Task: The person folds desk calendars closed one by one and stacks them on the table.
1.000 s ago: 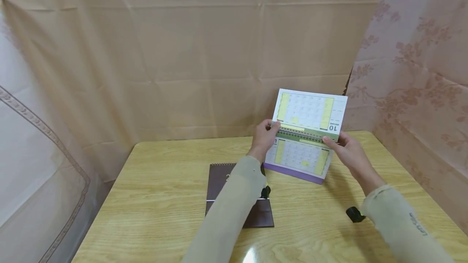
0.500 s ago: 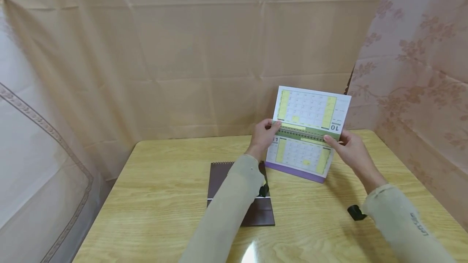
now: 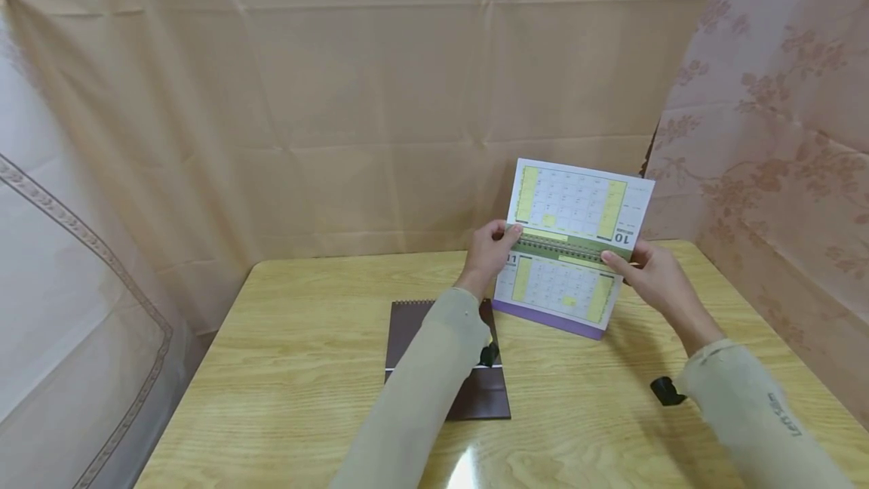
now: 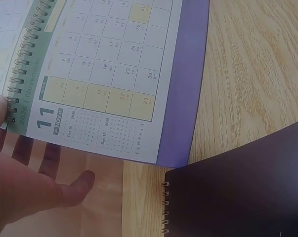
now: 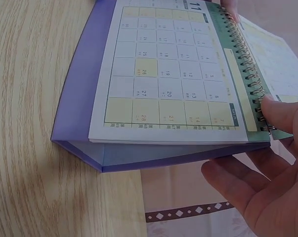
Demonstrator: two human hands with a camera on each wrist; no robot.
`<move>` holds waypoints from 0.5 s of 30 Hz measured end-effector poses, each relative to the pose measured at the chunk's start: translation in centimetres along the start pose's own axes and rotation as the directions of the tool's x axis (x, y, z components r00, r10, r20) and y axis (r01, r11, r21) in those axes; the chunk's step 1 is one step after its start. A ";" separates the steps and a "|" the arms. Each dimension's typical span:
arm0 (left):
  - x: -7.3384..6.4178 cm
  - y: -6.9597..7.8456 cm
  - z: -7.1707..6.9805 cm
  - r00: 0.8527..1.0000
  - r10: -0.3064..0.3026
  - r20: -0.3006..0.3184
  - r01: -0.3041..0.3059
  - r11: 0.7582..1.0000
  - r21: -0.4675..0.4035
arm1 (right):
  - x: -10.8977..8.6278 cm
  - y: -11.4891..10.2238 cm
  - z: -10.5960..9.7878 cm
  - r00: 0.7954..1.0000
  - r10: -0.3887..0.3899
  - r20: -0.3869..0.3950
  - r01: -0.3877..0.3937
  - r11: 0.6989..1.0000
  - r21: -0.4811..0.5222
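A spiral-bound desk calendar (image 3: 560, 289) with a purple base is held tilted over the right part of the table. Its November page faces up front, and the October page (image 3: 570, 198) stands upside down beyond the rings. My left hand (image 3: 487, 256) pinches the left end of the binding, thumb on top. At the other end my right hand (image 3: 652, 278) grips the binding, its thumb by the rings (image 5: 252, 74) and its fingers under the base. The purple lower edge (image 5: 84, 74) is down at the wooden tabletop in the right wrist view.
A dark brown spiral-bound book (image 3: 478, 395) lies on the wooden table (image 3: 292, 368), partly hidden under my left forearm. Beige cloth (image 3: 373, 96) hangs behind the table, and flowered cloth (image 3: 801, 134) hangs along the right side.
The far October page has risen slightly and spread a little to the right. My right forearm has shifted slightly right. Both hands keep their hold on the calendar.
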State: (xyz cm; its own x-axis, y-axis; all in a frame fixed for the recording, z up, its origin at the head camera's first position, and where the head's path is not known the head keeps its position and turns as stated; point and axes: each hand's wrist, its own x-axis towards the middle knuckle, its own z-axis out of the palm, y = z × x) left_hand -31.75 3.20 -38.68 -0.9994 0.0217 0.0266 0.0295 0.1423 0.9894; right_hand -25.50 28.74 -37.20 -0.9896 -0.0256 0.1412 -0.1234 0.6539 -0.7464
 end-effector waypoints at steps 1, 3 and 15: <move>0.0 0.0 0.0 1.000 -0.005 0.002 0.005 1.000 0.000 | 0.0 0.0 0.0 1.000 0.004 0.000 -0.004 1.000 0.005; 0.0 -0.1 -0.1 1.000 -0.010 0.003 0.010 1.000 0.002 | 0.0 0.0 0.1 1.000 0.013 -0.001 -0.013 1.000 0.006; 0.1 0.0 -0.3 0.990 0.144 0.002 -0.143 0.979 0.148 | 0.1 -0.2 0.0 1.000 0.025 -0.002 -0.025 1.000 -0.014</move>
State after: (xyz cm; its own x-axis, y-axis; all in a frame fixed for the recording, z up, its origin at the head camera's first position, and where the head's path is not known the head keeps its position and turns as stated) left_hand -31.87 2.91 -38.68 -0.9847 0.0439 0.1686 0.1741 0.2829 0.9432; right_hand -25.55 28.61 -37.02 -0.9923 -0.0075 0.1240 -0.0975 0.6651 -0.7404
